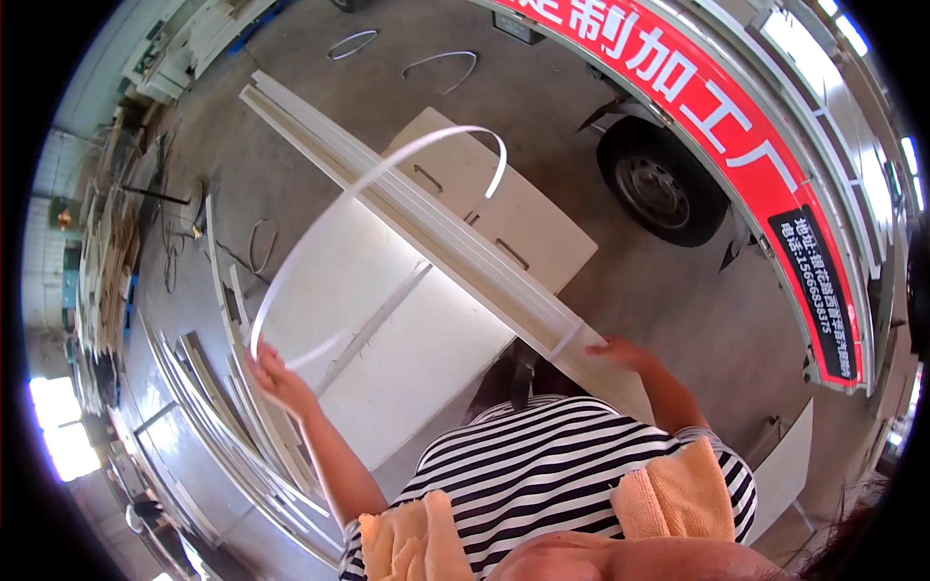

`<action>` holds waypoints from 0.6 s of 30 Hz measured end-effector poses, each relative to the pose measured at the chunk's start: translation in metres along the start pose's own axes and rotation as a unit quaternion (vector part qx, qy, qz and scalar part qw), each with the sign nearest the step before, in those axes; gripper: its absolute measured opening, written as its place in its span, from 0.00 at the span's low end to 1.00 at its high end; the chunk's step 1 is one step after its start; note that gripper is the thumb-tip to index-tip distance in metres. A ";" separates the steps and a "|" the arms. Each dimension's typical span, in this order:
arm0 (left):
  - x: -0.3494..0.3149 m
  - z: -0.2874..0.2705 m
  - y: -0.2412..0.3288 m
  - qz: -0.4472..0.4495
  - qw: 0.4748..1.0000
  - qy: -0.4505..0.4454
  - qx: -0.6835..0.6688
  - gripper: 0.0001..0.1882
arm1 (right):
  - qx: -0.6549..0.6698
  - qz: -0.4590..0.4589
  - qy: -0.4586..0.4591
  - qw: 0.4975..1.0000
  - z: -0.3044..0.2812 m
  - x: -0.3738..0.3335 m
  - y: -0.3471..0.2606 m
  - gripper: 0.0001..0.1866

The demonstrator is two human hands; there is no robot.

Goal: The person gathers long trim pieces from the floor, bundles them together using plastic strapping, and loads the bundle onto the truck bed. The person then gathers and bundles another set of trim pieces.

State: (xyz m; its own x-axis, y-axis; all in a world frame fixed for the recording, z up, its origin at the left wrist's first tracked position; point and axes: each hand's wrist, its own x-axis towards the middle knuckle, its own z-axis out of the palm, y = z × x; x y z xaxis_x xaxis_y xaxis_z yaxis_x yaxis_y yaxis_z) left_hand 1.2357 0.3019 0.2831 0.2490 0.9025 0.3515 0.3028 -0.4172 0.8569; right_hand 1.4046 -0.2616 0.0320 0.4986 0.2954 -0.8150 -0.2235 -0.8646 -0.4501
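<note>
My left hand (276, 380) grips one end of a long white plastic strap (320, 218) that arcs up and over to the right, its free end curling down near the white panels. My right hand (620, 351) rests on the near end of a long bundle of white profiles (426, 228), next to a white strap band (567, 339) wrapped around it. The bundle lies diagonally across a stack of white flat panels (426, 339).
More white profiles (242, 426) lie on the concrete floor at the left. Loose strap loops (441, 68) lie on the floor farther off. A truck wheel (659, 184) and a red banner (736, 126) stand at the right. A white board (785, 465) leans at lower right.
</note>
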 end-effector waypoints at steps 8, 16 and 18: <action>-0.028 0.092 -0.013 0.070 0.986 -0.150 -0.001 0.14 | -0.002 -0.020 -0.057 0.998 -0.013 -0.064 0.012 0.43; -0.063 0.192 -0.050 0.037 0.990 -0.118 0.074 0.14 | 0.064 0.090 -0.072 0.991 0.002 -0.140 0.169 0.38; -0.094 0.218 -0.053 0.043 0.982 -0.132 0.124 0.24 | 0.130 0.127 -0.067 0.981 0.005 -0.158 0.219 0.35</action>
State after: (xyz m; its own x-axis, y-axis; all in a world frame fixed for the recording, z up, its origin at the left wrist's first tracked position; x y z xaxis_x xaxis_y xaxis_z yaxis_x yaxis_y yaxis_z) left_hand 1.3967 0.2160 0.1228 0.5038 0.8169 0.2807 0.4769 -0.5340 0.6981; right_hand 1.2725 -0.4957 0.0605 0.2894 0.1502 -0.9454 -0.5415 -0.7887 -0.2911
